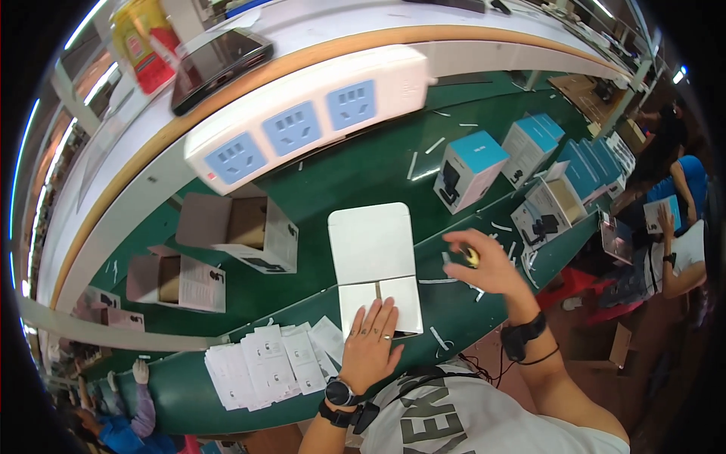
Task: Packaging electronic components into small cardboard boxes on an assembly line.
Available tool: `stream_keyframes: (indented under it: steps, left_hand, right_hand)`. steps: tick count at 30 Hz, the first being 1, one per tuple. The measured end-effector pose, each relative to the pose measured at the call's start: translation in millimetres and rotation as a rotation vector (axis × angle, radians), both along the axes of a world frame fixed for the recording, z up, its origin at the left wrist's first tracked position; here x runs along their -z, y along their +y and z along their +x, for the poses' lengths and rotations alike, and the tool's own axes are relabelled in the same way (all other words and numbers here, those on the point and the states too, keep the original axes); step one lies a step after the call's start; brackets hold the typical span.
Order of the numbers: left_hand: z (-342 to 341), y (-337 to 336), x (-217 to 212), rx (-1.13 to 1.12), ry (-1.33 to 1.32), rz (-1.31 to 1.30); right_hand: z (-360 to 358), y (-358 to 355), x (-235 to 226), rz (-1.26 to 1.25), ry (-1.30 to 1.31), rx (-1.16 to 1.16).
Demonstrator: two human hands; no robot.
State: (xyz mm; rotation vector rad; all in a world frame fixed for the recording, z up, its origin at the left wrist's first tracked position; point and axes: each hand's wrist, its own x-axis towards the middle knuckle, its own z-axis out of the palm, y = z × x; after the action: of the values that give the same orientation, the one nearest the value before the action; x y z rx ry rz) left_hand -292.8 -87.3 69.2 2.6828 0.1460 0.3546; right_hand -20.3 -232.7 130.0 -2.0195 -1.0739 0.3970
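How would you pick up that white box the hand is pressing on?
Probably by its two long side edges, from above. The white box lies flat on the green table with its sides bare; the left hand covers only the near flap.

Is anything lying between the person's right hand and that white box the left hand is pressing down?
Nothing visible blocks it. The right hand, pinching a small yellow object, hovers just right of the white box, with only bare green belt and a few white paper strips between. The left hand rests on the box's near flap.

Leaflets (265, 363) lie left of the flat box (376, 265); cartons (240, 231) behind.
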Motion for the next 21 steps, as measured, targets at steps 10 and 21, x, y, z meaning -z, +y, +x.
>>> stream_keyframes:
  steps: [10,21]
  left_hand:
    - [-10.8,3.5,-18.8,-0.127,-0.103,-0.345]
    - [-25.5,36.1,-30.7,-0.101,0.027,-0.996]
  right_hand:
    - [-45.9,16.6,35.7,0.469,0.770,-0.328]
    - [-57.2,29.3,-32.9,-0.064,-0.126,-0.737]
